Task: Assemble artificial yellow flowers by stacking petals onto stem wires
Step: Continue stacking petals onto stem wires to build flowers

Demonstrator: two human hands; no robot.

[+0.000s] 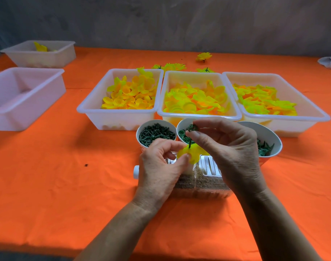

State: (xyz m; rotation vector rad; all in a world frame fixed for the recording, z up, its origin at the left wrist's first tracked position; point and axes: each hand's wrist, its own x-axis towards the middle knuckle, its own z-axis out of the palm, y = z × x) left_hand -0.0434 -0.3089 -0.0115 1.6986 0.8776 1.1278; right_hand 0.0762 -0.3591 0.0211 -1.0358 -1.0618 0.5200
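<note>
One yellow petal (189,154), rounded and thin, sits pinched in the left hand (160,166) on a green stem (189,146); the right hand (228,147) pinches a small green ring (193,127).

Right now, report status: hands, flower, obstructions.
Left hand pinches yellow petal on stem. Right hand pinches small green piece above. Nothing blocking.

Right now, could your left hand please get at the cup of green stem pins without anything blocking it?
Probably yes: the left hand sits just below the cup of green stem pins with nothing between, but its fingers pinch the yellow petal, so they'd need freeing first.
</note>
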